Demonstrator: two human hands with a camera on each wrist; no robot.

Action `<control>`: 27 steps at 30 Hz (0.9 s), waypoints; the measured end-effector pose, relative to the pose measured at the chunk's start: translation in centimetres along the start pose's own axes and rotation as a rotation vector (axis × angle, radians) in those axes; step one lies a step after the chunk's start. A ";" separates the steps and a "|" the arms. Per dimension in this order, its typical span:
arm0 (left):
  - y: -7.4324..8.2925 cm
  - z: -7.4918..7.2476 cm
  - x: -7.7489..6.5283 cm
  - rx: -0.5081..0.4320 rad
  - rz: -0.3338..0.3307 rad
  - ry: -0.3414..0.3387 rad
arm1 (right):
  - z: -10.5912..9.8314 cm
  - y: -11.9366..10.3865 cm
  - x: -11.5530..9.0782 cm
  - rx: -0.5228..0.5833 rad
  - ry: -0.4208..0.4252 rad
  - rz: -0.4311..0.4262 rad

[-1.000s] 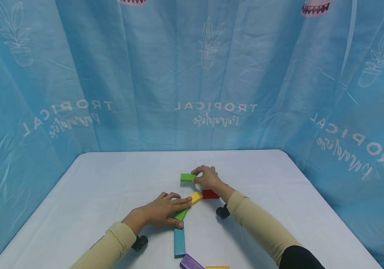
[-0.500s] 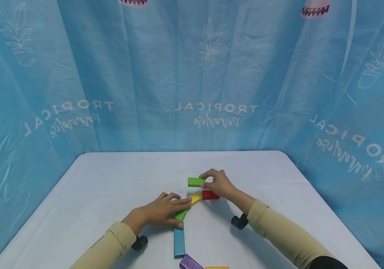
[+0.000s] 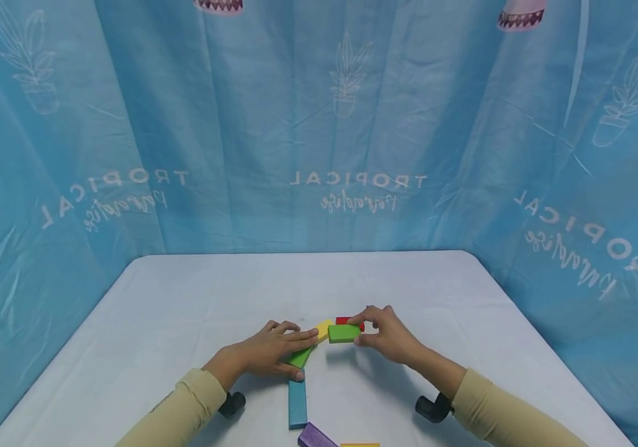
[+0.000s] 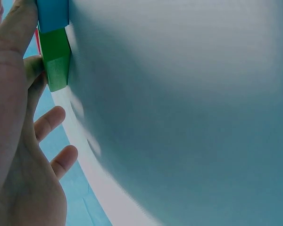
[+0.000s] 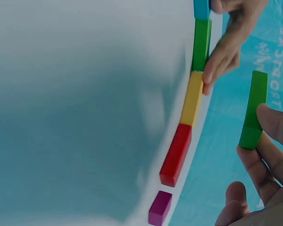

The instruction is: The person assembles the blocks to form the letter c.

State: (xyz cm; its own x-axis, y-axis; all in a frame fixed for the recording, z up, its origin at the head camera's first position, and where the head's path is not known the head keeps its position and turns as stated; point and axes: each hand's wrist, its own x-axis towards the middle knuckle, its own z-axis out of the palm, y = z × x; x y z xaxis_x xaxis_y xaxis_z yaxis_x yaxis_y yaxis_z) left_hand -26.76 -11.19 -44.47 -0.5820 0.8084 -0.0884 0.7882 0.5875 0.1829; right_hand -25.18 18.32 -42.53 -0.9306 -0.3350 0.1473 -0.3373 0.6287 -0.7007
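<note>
My right hand (image 3: 388,335) pinches a green block (image 3: 343,334) by its right end, between thumb and fingers. The right wrist view shows this green block (image 5: 254,108) raised off the table. My left hand (image 3: 271,349) lies over a curved row of blocks with fingers extended: the thumb touches a blue block (image 3: 297,403), and the fingertips touch a yellow block (image 3: 324,329). Between those two sits another green block (image 3: 300,357), partly covered by the hand. A red block (image 5: 176,155) adjoins the yellow one. Past a small gap lies a magenta block (image 5: 159,208).
Nearer the person, a purple block (image 3: 315,436) lies angled against the blue one's end. Beside it, an orange-yellow block (image 3: 360,444) is cut off by the frame's bottom. A white-covered table (image 3: 195,292) carries everything, with a blue printed curtain (image 3: 263,124) behind it.
My right hand has brought the held green block toward the person and rightward, from behind the row to in front of the red block. The left hand has stayed put.
</note>
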 end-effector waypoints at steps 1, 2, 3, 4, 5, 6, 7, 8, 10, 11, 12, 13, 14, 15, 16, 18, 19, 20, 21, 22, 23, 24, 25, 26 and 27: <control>0.0 0.0 0.0 -0.003 -0.001 -0.001 | -0.1 0.0 -0.5 -0.003 -0.009 0.015; 0.0 0.0 0.0 -0.005 -0.002 -0.002 | -0.1 0.1 -1.0 -0.007 -0.019 0.033; 0.1 0.0 0.0 -0.004 -0.003 -0.001 | -0.2 0.2 -1.4 -0.011 -0.032 0.049; 0.1 0.0 0.0 -0.003 -0.004 -0.001 | -0.3 0.3 -1.9 -0.012 -0.043 0.066; 0.1 0.0 0.0 -0.004 -0.006 0.000 | -0.4 0.4 -2.4 -0.009 -0.057 0.075; 0.1 0.0 0.0 -0.005 -0.006 0.000 | -0.5 0.5 -2.8 -0.004 -0.070 0.082; 0.2 0.0 0.0 -0.005 -0.004 0.002 | -0.6 0.7 -3.3 0.002 -0.087 0.087; 0.2 0.0 0.0 -0.004 -0.002 0.003 | -0.7 0.8 -3.8 0.006 -0.103 0.090; 0.2 0.0 0.0 -0.005 0.001 0.007 | -1.0 1.1 -4.7 0.018 -0.138 0.088; 0.2 -0.1 0.0 -0.010 -0.001 0.006 | -1.1 1.2 -5.2 0.026 -0.152 0.086; 0.1 -0.1 0.0 -0.011 -0.001 0.006 | -1.2 1.3 -5.7 0.033 -0.166 0.084; 0.1 0.0 0.0 -0.011 -0.002 0.006 | -1.4 1.5 -6.3 0.043 -0.180 0.084; 0.1 0.0 0.1 -0.011 -0.002 0.006 | -1.5 1.6 -6.9 0.049 -0.190 0.076; 0.0 0.0 0.1 -0.013 -0.003 0.006 | -1.5 1.8 -7.4 0.053 -0.200 0.070; 0.0 0.1 0.1 -0.015 -0.005 0.006 | -1.6 1.9 -7.9 0.061 -0.208 0.066; -0.1 0.1 0.2 -0.012 -0.003 0.008 | -1.8 2.2 -8.9 0.079 -0.228 0.069; -0.1 0.1 0.2 -0.013 -0.003 0.009 | -1.9 2.3 -9.4 0.087 -0.239 0.076; -0.1 0.1 0.3 -0.016 -0.002 0.009 | -1.9 2.5 -9.8 0.090 -0.249 0.081; -0.1 0.1 0.3 -0.021 -0.002 0.009 | -2.0 2.6 -10.2 0.095 -0.260 0.090; 0.0 0.1 0.3 -0.023 -0.001 0.009 | -2.0 2.7 -10.6 0.105 -0.271 0.100; 0.0 0.1 0.3 -0.025 -0.002 0.007 | -2.0 2.8 -10.9 0.110 -0.282 0.105; 0.0 0.1 0.3 -0.026 0.000 0.008 | -2.0 2.9 -11.3 0.108 -0.293 0.105; 0.0 0.1 0.3 -0.027 0.001 0.007 | -2.0 3.0 -11.6 0.111 -0.302 0.099; 0.1 0.0 0.3 -0.028 0.000 0.007 | -2.1 3.2 -12.0 0.112 -0.310 0.087; 0.1 0.0 0.3 -0.026 -0.001 0.006 | -2.1 3.3 -12.3 0.113 -0.315 0.081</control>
State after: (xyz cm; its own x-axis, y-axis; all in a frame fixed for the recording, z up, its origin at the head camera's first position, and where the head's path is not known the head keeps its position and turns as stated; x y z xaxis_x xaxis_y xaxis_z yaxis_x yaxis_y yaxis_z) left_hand -26.82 -10.87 -44.49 -0.5842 0.8074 -0.0824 0.7821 0.5872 0.2085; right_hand -15.13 25.94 -45.21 -0.8582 -0.4984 -0.1229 -0.2295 0.5868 -0.7765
